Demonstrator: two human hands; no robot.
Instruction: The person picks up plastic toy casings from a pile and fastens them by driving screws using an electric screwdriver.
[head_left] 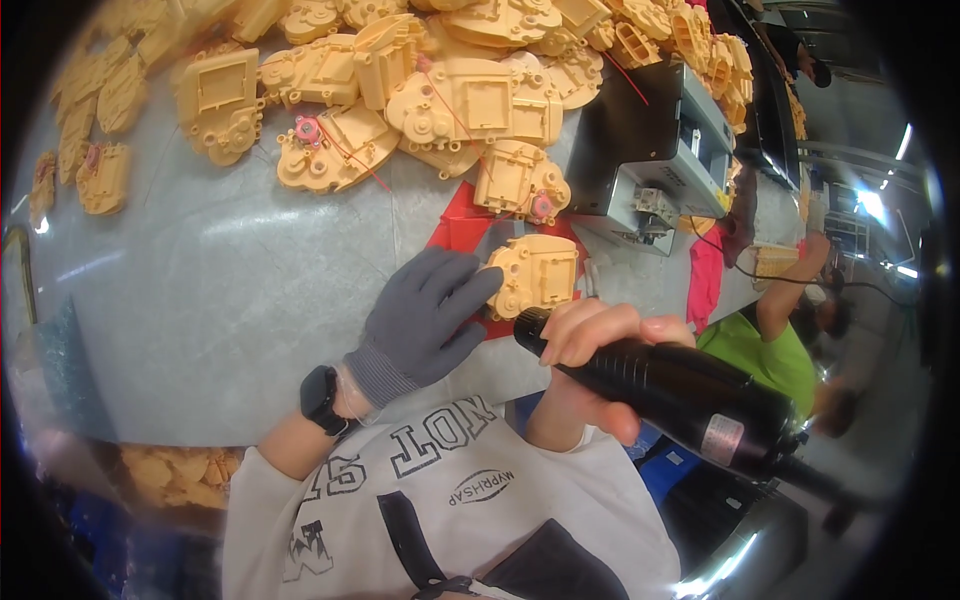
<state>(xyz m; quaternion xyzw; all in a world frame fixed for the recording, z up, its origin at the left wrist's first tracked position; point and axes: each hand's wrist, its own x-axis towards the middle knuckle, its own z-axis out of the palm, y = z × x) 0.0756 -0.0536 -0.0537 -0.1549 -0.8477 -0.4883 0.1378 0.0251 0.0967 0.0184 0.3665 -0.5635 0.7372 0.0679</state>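
Observation:
My left hand (425,315), in a grey knitted glove, reaches to the left edge of a pale yellow plastic housing (540,275). Its fingers are spread, and one fingertip meets the housing's edge. That housing lies on a red base (463,218) on the metal table, its ribbed side facing up. Wrapped round a black electric screwdriver (680,395) is my bare right hand (595,350). The screwdriver's nose points left, at the near edge of the housing; its bit is not visible, so I cannot tell whether it touches.
Many similar housings (460,100) are heaped along the far side, some with pink round parts and red wires. A grey and black metal box (645,150) stands at the right. Beyond it is another person in a green top (765,355). A cable trails from the screwdriver.

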